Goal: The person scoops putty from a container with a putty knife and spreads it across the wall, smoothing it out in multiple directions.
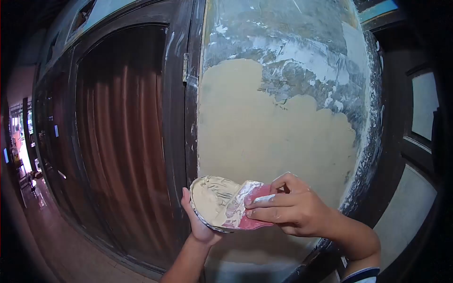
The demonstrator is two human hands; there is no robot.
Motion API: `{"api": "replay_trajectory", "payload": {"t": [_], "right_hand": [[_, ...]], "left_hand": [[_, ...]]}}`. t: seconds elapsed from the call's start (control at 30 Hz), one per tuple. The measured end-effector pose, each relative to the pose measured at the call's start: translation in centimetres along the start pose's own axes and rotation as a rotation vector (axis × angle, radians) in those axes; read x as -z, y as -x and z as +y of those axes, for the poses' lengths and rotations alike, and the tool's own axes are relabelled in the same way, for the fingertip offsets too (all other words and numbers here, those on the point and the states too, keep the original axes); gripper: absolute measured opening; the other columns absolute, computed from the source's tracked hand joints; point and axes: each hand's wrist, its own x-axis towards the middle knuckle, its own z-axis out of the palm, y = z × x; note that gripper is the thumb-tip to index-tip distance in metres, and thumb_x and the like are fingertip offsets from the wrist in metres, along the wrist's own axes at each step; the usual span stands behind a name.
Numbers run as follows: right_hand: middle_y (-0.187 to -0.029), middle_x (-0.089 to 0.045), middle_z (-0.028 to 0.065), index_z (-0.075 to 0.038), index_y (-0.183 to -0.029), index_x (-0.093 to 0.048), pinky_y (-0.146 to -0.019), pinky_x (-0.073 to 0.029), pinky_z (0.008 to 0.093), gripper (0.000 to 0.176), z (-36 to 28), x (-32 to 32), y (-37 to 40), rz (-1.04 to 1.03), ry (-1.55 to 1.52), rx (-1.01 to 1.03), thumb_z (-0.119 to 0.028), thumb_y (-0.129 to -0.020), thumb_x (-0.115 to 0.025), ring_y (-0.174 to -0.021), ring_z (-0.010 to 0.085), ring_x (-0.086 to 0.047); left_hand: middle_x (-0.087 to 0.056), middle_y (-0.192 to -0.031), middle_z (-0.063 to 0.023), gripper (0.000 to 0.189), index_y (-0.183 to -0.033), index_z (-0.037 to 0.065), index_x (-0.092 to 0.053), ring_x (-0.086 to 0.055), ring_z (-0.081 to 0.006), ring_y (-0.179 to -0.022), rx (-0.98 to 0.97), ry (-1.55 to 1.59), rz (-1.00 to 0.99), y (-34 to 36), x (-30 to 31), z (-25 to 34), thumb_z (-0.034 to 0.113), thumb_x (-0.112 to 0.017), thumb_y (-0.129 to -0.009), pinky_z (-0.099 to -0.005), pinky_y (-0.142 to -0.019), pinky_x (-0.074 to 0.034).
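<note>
My left hand (pixel 200 224) holds a round bowl (pixel 206 200) of cream-coloured paste from below and the left side, its fingers mostly hidden under it. My right hand (pixel 292 207) grips a pink flexible spreader (pixel 258 207), smeared with white and cream paste. The spreader's left edge lies over the right part of the bowl, touching the paste. Behind both hands stands a wall (pixel 273 137), covered in smooth cream paste across its middle. Its upper part (pixel 302 52) is grey-blue with rough white patches.
Left of the wall is a dark wooden door frame (pixel 181 108) with a hinge and a brown curtain (pixel 125 127) behind a panel. A dark frame with pale panels (pixel 422 106) stands at the right. Tiled floor (pixel 80 240) shows at lower left.
</note>
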Motion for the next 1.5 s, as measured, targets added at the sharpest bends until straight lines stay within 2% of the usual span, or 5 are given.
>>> {"api": "replay_trajectory", "payload": {"t": [0.27,0.37,0.63,1.33,1.5], "right_hand": [[-0.094,-0.072,0.0005,-0.012,-0.112,-0.073,-0.087,-0.049,0.0375,0.040,2.2,2.1,-1.1,0.148,-0.006,-0.242,0.006,-0.076,-0.071,-0.094,0.0281,-0.060],[-0.102,-0.063,0.0175,0.000,-0.110,-0.065,-0.085,-0.050,0.0390,0.027,4.7,5.4,-2.2,0.347,0.075,-0.389,0.009,-0.084,-0.064,-0.097,0.0313,-0.062],[-0.098,-0.060,0.0224,-0.002,-0.115,-0.065,-0.088,-0.050,0.0425,0.052,13.5,12.2,-6.4,0.354,0.551,-0.630,-0.035,-0.082,-0.086,-0.098,0.0361,-0.057],[-0.094,-0.066,0.0171,-0.007,-0.106,-0.065,-0.091,-0.041,0.0467,0.061,18.3,12.5,-7.8,0.189,0.643,-0.303,-0.056,-0.074,-0.086,-0.097,0.0359,-0.055],[-0.089,-0.066,0.0151,-0.006,-0.103,-0.065,-0.088,-0.041,0.0465,0.060,20.5,14.1,-9.0,0.454,0.589,-0.375,-0.055,-0.074,-0.086,-0.091,0.0349,-0.055]], "left_hand": [[-0.057,-0.142,-0.0202,0.100,-0.147,0.006,-0.048,-0.060,-0.0435,-0.125,0.197,0.104,-0.212,1.1,-0.4,0.9,0.088,-0.026,-0.092,-0.0619,-0.101,-0.052],[-0.055,-0.144,-0.0214,0.103,-0.149,0.007,-0.046,-0.058,-0.0476,-0.125,0.149,0.074,-0.054,1.7,0.0,1.1,0.090,-0.029,-0.089,-0.0698,-0.095,-0.052],[-0.050,-0.151,-0.0243,0.105,-0.151,0.014,-0.048,-0.054,-0.0605,-0.124,0.085,0.053,-0.032,1.5,0.2,2.1,0.093,-0.036,-0.083,-0.0881,-0.087,-0.042],[-0.048,-0.154,-0.0208,0.103,-0.157,0.012,-0.040,-0.054,-0.0529,-0.127,-0.108,0.110,-0.080,2.1,-1.7,1.4,0.090,-0.033,-0.088,-0.0803,-0.090,-0.049],[-0.048,-0.153,-0.0245,0.105,-0.154,0.013,-0.044,-0.053,-0.0590,-0.124,-0.127,0.043,0.048,2.2,-1.5,1.0,0.091,-0.039,-0.084,-0.0866,-0.086,-0.044]]}}
